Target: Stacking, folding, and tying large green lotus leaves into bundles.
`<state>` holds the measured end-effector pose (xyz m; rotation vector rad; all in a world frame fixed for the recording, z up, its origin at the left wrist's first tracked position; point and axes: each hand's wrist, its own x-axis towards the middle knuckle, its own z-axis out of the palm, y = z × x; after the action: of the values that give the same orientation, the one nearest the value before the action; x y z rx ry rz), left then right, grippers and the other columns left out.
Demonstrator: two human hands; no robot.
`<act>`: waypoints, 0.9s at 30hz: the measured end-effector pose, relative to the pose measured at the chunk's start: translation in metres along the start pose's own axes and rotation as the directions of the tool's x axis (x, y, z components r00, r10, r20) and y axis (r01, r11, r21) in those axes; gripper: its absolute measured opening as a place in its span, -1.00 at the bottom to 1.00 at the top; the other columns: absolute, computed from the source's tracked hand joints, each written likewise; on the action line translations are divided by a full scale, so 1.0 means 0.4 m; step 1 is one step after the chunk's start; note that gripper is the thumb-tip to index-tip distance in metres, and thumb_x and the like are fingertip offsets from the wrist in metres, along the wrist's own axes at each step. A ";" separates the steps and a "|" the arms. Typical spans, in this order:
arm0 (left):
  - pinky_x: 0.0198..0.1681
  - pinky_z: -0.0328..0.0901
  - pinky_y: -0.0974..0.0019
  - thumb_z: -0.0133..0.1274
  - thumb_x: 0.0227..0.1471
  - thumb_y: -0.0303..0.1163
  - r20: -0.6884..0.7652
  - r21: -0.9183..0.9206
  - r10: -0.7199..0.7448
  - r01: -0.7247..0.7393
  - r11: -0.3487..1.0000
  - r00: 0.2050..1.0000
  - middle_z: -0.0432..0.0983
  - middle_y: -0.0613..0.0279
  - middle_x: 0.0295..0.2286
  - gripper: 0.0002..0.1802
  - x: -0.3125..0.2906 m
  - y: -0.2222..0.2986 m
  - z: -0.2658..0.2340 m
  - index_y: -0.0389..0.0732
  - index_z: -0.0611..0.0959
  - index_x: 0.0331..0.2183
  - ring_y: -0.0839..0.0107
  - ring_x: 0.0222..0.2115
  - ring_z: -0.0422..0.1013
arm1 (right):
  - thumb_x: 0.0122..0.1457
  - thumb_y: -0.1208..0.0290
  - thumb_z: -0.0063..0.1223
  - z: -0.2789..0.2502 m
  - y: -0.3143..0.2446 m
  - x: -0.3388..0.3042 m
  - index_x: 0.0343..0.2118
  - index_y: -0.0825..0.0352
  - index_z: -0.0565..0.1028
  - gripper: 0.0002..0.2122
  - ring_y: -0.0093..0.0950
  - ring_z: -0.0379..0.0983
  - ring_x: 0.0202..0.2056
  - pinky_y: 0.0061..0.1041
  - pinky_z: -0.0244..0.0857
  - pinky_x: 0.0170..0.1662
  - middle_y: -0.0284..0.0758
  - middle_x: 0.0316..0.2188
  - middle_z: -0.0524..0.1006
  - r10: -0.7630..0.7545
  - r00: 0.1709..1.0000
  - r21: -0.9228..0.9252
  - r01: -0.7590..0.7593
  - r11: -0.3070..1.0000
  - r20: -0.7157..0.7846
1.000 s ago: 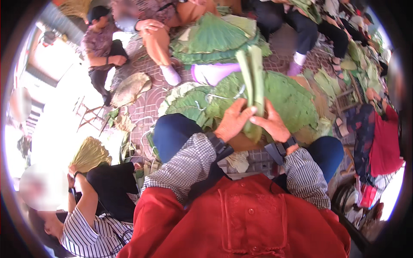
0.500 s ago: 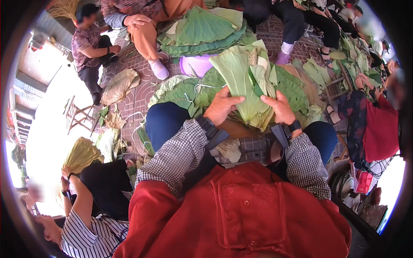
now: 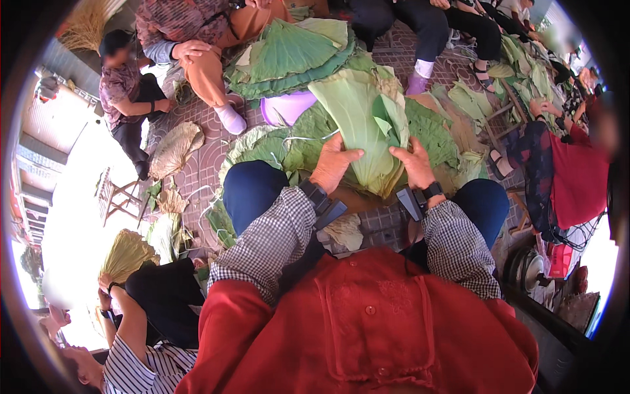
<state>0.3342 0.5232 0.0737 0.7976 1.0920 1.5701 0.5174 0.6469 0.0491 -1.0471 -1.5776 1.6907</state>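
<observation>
Between my knees, a fan-shaped bundle of folded lotus leaves (image 3: 357, 121) is held up, pale green with yellowish lower edges. My left hand (image 3: 336, 164) grips its left side near the narrow end, thumb on the front. My right hand (image 3: 413, 164) pinches the right side, its thumb near a small darker folded flap (image 3: 391, 121). Fingers behind the leaves are hidden. Beneath and around the bundle lie broad green lotus leaves (image 3: 430, 131), with a white string (image 3: 308, 138) across those at the left.
A stack of folded lotus leaves (image 3: 292, 56) rests on a purple tub (image 3: 287, 108) ahead. Several people sit around; one at lower left holds a leaf bundle (image 3: 128, 253). A dry leaf (image 3: 176, 150) lies on the tiled floor (image 3: 207, 157), near a wooden folding stool (image 3: 121, 194).
Both hands and the bundle sit slightly further left in view. The darker flap on the bundle's right side now stands out more openly. Both hands keep their hold.
</observation>
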 end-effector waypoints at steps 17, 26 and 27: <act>-0.40 0.43 0.30 0.07 0.03 -0.42 -0.354 0.254 -0.153 0.252 0.934 0.923 0.50 0.08 -0.43 -0.71 0.011 -0.003 -0.065 -0.38 0.48 -0.21 0.27 -0.47 0.50 | 0.08 0.57 0.07 -0.029 0.145 0.087 -0.11 0.42 0.48 -0.73 -0.43 0.48 -0.25 -0.44 0.37 -0.17 -0.26 -0.23 0.55 0.168 0.984 0.372 -0.177 0.911 0.057; -0.27 0.37 0.39 -0.04 0.16 -0.36 -0.411 0.644 0.667 -0.320 0.695 0.621 0.48 0.16 -0.37 -0.72 -0.200 0.454 -0.444 -0.33 0.47 -0.13 0.42 -0.39 0.43 | 0.02 0.45 0.17 -0.033 0.156 0.086 -0.17 0.43 0.52 -0.71 -0.45 0.48 -0.37 -0.46 0.34 -0.33 -0.29 -0.36 0.56 0.283 0.955 0.081 -0.277 0.957 -0.086; -0.21 0.33 0.40 -0.05 0.16 -0.36 -0.391 0.711 0.728 -0.317 0.627 0.564 0.47 0.17 -0.36 -0.70 -0.261 0.472 -0.500 -0.33 0.47 -0.12 0.44 -0.35 0.40 | 0.01 0.45 0.17 -0.029 0.167 0.094 -0.17 0.43 0.52 -0.70 -0.45 0.47 -0.37 -0.47 0.33 -0.33 -0.31 -0.35 0.56 0.301 0.952 0.057 -0.298 0.953 -0.059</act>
<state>0.1141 0.3588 0.1783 1.1043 2.0688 2.1948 0.5138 0.6768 -0.0222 -1.3601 -1.3824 1.8574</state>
